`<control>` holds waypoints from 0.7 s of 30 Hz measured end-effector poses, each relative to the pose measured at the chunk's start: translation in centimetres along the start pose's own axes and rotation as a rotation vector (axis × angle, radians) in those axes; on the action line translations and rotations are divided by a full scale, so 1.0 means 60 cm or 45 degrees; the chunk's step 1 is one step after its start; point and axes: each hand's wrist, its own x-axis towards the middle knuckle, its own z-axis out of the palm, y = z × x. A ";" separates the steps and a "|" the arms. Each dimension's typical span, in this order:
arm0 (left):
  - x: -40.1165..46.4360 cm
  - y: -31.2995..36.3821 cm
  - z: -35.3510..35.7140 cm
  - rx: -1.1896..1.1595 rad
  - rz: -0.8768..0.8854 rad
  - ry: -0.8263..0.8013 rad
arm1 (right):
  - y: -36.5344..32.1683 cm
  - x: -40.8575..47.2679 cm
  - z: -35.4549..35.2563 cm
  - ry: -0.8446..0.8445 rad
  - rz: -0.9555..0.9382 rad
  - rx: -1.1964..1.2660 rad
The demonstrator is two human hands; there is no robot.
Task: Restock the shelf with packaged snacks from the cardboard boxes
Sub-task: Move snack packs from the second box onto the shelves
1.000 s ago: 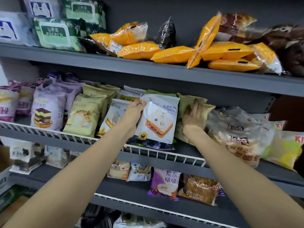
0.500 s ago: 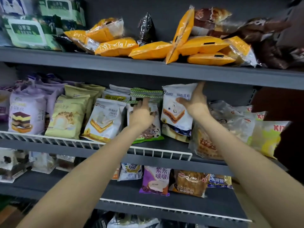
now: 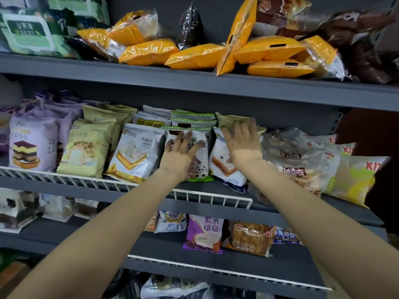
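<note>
On the middle shelf [image 3: 194,186], my left hand [image 3: 181,152] lies flat with fingers spread on a white and green panda snack pack [image 3: 200,167]. My right hand [image 3: 241,143] rests open against the top of a white sandwich-bread pack [image 3: 224,167] that stands upright just to the right. Neither hand grips anything. A second white sandwich pack [image 3: 136,152] stands left of the panda pack. Olive packs [image 3: 233,120] stand behind my right hand. No cardboard box is in view.
Pale yellow packs [image 3: 86,147] and purple cake packs [image 3: 32,143] fill the shelf's left. Clear bread bags [image 3: 300,160] and a yellow-green pack [image 3: 354,178] sit at the right. Orange packs [image 3: 194,57] crowd the top shelf. A white wire rail [image 3: 211,197] edges the middle shelf. More packs [image 3: 203,234] sit on the shelf below.
The white sandwich pack went from my left hand to the right side and now stands on the shelf. My right hand let go of it; my left hand opened flat on the panda pack.
</note>
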 end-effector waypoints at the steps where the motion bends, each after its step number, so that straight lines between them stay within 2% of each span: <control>1: -0.001 -0.003 0.001 -0.021 0.013 0.002 | 0.000 0.000 0.001 -0.065 -0.041 0.037; 4: -0.003 -0.014 -0.003 -0.124 0.064 0.005 | -0.006 -0.006 0.004 -0.137 -0.072 0.198; 6: -0.006 -0.016 -0.014 -0.296 0.078 -0.003 | -0.014 -0.014 0.002 -0.122 -0.073 0.280; 10: -0.027 -0.022 -0.043 -0.563 0.001 0.144 | -0.040 -0.033 -0.019 0.116 -0.085 0.586; 15: -0.084 -0.084 -0.064 -0.495 -0.202 0.307 | -0.124 -0.030 -0.087 0.127 -0.108 1.077; 19: -0.147 -0.191 -0.061 -0.420 -0.399 0.538 | -0.247 -0.021 -0.143 0.129 -0.230 1.261; 21: -0.188 -0.258 -0.056 -0.390 -0.490 0.584 | -0.327 -0.015 -0.168 0.120 -0.283 1.320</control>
